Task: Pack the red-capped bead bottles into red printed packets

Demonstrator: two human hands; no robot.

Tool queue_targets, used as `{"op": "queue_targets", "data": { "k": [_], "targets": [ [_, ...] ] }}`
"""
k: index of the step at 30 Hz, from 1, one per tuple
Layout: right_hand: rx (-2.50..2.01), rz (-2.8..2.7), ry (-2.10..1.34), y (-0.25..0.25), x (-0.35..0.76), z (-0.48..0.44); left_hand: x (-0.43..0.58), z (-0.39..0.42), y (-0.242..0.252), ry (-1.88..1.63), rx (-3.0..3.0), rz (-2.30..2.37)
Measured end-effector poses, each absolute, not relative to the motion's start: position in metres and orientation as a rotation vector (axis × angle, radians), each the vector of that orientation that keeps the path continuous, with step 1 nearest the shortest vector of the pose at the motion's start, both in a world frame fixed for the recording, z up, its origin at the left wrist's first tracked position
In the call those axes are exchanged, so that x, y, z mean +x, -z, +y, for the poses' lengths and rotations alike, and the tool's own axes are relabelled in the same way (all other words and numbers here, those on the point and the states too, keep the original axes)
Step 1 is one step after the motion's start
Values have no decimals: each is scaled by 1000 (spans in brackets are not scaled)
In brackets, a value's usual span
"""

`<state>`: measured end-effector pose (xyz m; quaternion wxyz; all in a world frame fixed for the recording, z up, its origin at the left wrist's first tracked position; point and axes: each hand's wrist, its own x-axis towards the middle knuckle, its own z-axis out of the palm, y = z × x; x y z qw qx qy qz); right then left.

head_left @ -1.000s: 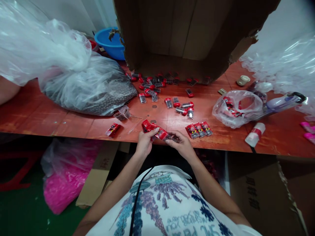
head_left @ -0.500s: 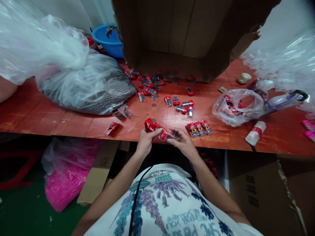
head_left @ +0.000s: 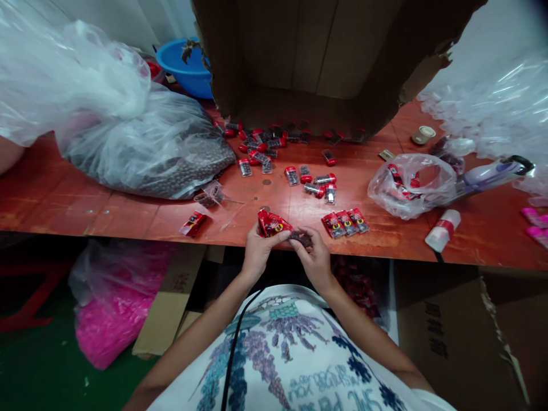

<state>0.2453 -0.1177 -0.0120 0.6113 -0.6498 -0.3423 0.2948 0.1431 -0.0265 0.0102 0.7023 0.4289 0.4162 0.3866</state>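
Head view. Red packet [head_left: 272,221] above near edge of bench [head_left: 483,228], between both hands, yellow-marked face up. Left hand [head_left: 258,248] closed on it, thumb across lower edge, fingers mostly behind. Right hand [head_left: 315,258] with thumb and fingers pinched on dark piece [head_left: 302,238] at packet's right end; part of packet or separate, can't tell.

Containers: clear sack [head_left: 154,142] at left, loaded with dark beads. Cardboard box [head_left: 317,51] open toward camera, torn at edges. Red-capped bottles [head_left: 291,176] with dark contents, scattered in front and at box mouth. Small clear bag [head_left: 383,197] with red packs inside. Pink-filled sack [head_left: 109,328] on floor. Blue basin [head_left: 177,64] behind, contents not visible. Just right of hands, three red-and-grey packs [head_left: 345,222] in a row.

Hard to make out: box interior and farthest bottles, in shadow; basin partly behind box; dark red pile [head_left: 357,285] under bench; clear plastic heap [head_left: 492,108], cut off at right.

Versus half a second ago: packet turned, yellow mark now showing; hands slightly closer together. Row of three packs unmoved.
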Motion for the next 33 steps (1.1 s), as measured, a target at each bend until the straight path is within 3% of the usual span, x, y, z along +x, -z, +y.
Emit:
{"op": "queue_targets", "data": {
  "k": [6, 18, 26, 33],
  "targets": [
    [-1337, -610, -790, 14, 242, -115, 145, -27, -10, -845, 919, 889],
    [-1545, -927, -481, 11, 243, -122, 142, -26, -12, -848, 977, 945],
    [-1370, -524, -846, 9, 245, -113, 141, -23, -5, -760, 801, 868],
    [-1370, -522, -822, 13, 247, -113, 143, -24, -3, -820, 644, 840]
  ]
}}
